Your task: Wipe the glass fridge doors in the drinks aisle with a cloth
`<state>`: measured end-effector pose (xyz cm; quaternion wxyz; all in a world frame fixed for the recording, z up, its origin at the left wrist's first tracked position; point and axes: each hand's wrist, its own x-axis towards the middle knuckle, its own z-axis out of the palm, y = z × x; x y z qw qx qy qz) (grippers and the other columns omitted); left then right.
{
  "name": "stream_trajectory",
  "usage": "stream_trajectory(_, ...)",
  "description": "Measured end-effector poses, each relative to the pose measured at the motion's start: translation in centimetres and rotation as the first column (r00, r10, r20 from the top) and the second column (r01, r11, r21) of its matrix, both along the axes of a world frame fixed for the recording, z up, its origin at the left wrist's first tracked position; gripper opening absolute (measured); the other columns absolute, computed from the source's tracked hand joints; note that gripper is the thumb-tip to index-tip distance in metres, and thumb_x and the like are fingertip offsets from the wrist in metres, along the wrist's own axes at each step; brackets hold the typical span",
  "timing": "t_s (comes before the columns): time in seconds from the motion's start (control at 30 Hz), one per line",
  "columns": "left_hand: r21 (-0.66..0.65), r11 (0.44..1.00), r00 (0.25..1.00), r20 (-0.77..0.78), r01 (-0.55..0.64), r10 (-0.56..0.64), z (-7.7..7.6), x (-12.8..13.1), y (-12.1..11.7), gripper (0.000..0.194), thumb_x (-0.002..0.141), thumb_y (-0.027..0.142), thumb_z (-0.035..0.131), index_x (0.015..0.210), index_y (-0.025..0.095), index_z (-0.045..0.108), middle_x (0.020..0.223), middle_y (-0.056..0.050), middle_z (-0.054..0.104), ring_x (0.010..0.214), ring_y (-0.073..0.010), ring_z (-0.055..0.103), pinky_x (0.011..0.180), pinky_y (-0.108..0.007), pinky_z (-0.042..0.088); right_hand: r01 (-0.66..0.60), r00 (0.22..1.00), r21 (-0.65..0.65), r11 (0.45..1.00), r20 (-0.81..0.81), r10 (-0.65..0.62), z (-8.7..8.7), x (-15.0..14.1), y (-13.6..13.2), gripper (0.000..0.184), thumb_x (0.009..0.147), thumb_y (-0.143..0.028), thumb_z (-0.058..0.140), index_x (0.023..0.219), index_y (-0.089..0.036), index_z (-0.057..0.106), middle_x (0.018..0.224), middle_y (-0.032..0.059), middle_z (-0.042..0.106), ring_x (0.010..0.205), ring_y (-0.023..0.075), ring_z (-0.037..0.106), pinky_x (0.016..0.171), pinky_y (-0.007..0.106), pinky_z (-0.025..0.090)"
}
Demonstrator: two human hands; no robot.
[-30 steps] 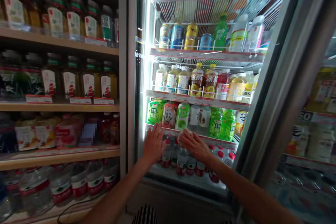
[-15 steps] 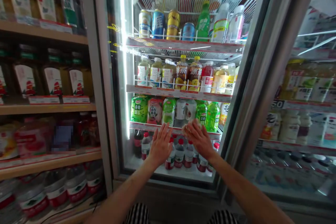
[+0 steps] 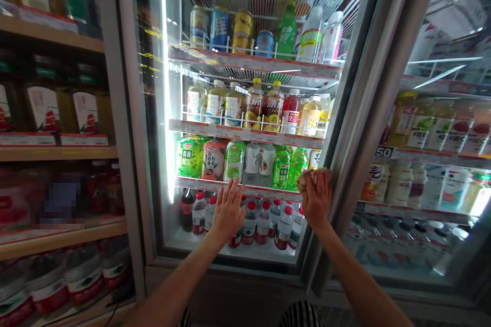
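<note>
I face a lit drinks fridge. My left hand (image 3: 229, 209) is open with fingers spread, its fingertips at the red price rail (image 3: 199, 184) of the shelf of green bottles (image 3: 190, 156). Below that hand stand red-capped water bottles (image 3: 263, 222). My right hand (image 3: 316, 196) is closed in a fist on a crumpled pale cloth (image 3: 307, 179). It sits at the right end of the same rail, against the slanted grey door frame (image 3: 356, 112).
Wooden shelves (image 3: 57, 153) of jars and large water bottles run along the left. A second glass-fronted fridge (image 3: 422, 163) with bottles stands on the right. Cans and bottles fill the upper wire shelves (image 3: 253, 61). Striped trousers show at the bottom edge.
My right hand slid right along the shelf rail to the door frame and closed from flat into a fist on the cloth. My view shifted right; the left hand stayed spread at the rail.
</note>
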<state>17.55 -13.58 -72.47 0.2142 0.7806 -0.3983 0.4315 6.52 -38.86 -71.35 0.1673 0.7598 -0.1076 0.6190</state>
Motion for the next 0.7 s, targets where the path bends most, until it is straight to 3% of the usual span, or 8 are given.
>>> stream_trajectory(0.07,-0.010,1.000,1.000,-0.013,0.007,-0.007,-0.6,0.0,0.1,0.053,0.081,0.019,0.045,0.133,0.013,0.036,0.144,-0.014,0.031,0.136,-0.0264,0.023,0.108,-0.048,0.026,-0.010,0.999,0.026,1.000,0.035,0.009,-1.1,0.1,0.2,0.056,0.088,-0.019,0.043,0.140,-0.026,0.026,0.147,0.0115,0.025,0.135,0.0300,0.024,0.102,0.052,0.034)
stream_trajectory(0.23,-0.098,0.989,0.992,-0.061,0.106,-0.112,-1.9,-1.7,-0.3,0.051,0.083,0.018,0.044,0.133,0.015,0.034,0.143,-0.015,0.031,0.134,-0.0247,0.028,0.106,-0.048,0.032,-0.139,0.990,0.146,0.979,-0.016,0.143,-8.6,0.7,3.0,0.061,0.087,-0.019,0.042,0.142,-0.031,0.018,0.151,0.0073,0.013,0.137,0.0318,0.018,0.100,0.058,0.034)
stream_trajectory(0.3,-0.126,0.968,0.968,-0.098,0.219,-0.232,-1.9,-3.0,-1.4,0.051,0.085,0.018,0.041,0.134,0.016,0.031,0.143,-0.015,0.032,0.134,-0.0215,0.029,0.105,-0.043,0.036,-0.230,0.971,0.245,0.942,-0.003,0.238,-9.3,1.4,4.7,0.060,0.088,-0.020,0.041,0.141,-0.032,0.018,0.152,0.0062,0.009,0.137,0.0315,0.014,0.101,0.060,0.031)
stream_trajectory(0.4,-0.139,0.896,0.890,-0.126,0.422,-0.439,-1.6,-4.3,-3.9,0.052,0.087,0.019,0.037,0.137,0.016,0.024,0.142,-0.015,0.033,0.133,-0.0186,0.031,0.103,-0.037,0.040,-0.417,0.898,0.380,0.826,0.029,0.439,-7.0,2.3,7.0,0.051,0.091,-0.026,0.032,0.141,-0.029,0.022,0.151,0.0051,0.012,0.139,0.0282,0.011,0.106,0.062,0.023)
stream_trajectory(0.47,-0.139,0.858,0.856,-0.093,0.494,-0.508,-1.6,-4.2,-5.6,0.055,0.087,0.020,0.036,0.139,0.016,0.020,0.142,-0.016,0.032,0.134,-0.0205,0.028,0.103,-0.041,0.039,-0.551,0.806,0.480,0.682,0.096,0.583,-4.7,2.4,8.2,0.048,0.093,-0.027,0.021,0.140,-0.026,0.024,0.150,0.0046,0.018,0.139,0.0236,0.013,0.109,0.056,0.022)
stream_trajectory(0.57,-0.127,0.852,0.861,0.046,0.507,-0.506,-1.8,-3.0,-7.7,0.059,0.087,0.025,0.039,0.140,0.013,0.016,0.140,-0.020,0.034,0.136,-0.0242,0.021,0.103,-0.047,0.037,-0.674,0.674,0.577,0.462,0.223,0.705,-2.4,1.9,9.2,0.050,0.093,-0.025,0.012,0.142,-0.022,0.020,0.148,0.0049,0.024,0.137,0.0180,0.021,0.110,0.045,0.028)
stream_trajectory(0.63,-0.123,0.851,0.857,0.158,0.510,-0.490,-1.6,-2.3,-9.0,0.060,0.087,0.028,0.041,0.139,0.011,0.018,0.138,-0.021,0.037,0.137,-0.0250,0.019,0.103,-0.048,0.036,-0.698,0.641,0.570,0.434,0.226,0.733,-1.7,1.5,9.3,0.050,0.093,-0.026,0.015,0.142,-0.020,0.019,0.147,0.0055,0.026,0.136,0.0172,0.023,0.110,0.042,0.029)
stream_trajectory(0.7,-0.166,0.846,0.853,0.242,0.506,-0.463,-0.8,-1.9,-10.2,0.057,0.087,0.027,0.042,0.138,0.010,0.022,0.137,-0.021,0.039,0.137,-0.0245,0.017,0.105,-0.048,0.033,-0.701,0.644,0.534,0.473,0.188,0.742,-1.2,1.1,8.9,0.050,0.092,-0.027,0.017,0.142,-0.019,0.020,0.147,0.0062,0.027,0.136,0.0179,0.023,0.111,0.042,0.027)
